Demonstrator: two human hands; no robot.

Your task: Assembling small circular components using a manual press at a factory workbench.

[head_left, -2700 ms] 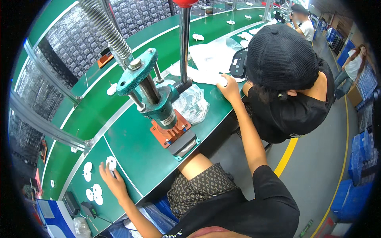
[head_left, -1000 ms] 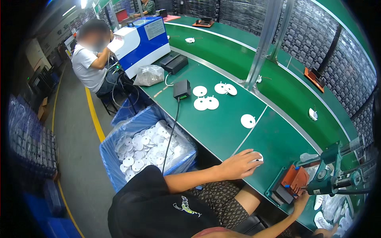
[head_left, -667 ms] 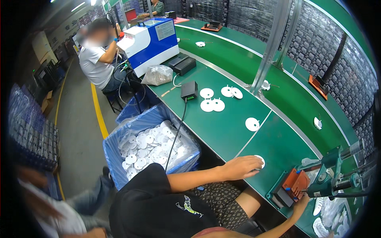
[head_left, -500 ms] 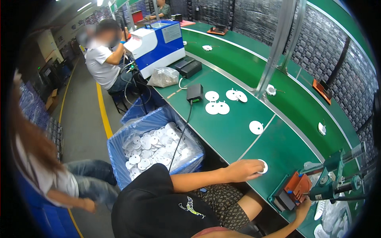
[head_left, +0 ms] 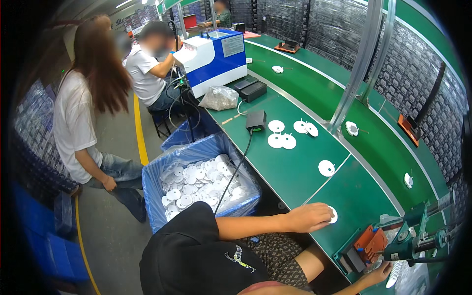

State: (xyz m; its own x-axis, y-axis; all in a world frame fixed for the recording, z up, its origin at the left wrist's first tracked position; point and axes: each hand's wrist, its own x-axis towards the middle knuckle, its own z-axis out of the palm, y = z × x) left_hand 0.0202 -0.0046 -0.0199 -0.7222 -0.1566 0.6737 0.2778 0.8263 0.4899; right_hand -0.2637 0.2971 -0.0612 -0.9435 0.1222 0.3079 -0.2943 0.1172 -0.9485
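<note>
My left hand (head_left: 313, 217) is closed on a thin white disc (head_left: 334, 215) at the bench's near edge. Part of the disc is covered by the fingers. To the right, my right hand (head_left: 379, 273) is beside a green hand press (head_left: 413, 241), just below its orange-brown fixture (head_left: 369, 244). Its fingers lie close to a row of white discs (head_left: 394, 275); whether they grip anything is too small to make out. Another white disc (head_left: 326, 168) with a small hole lies farther up the green bench (head_left: 300, 184).
Several white discs (head_left: 282, 141) lie by a black adapter box (head_left: 255, 120). A blue-lined bin (head_left: 150, 183) full of discs stands left. Beyond are a blue-and-white machine (head_left: 216, 61) and a green conveyor (head_left: 314, 96). One person (head_left: 78, 118) stands left; another (head_left: 147, 73) sits.
My right hand has moved from the fixture's front toward the white discs beside it. My left hand still holds its disc. The view has shifted, and the person at left shows more fully.
</note>
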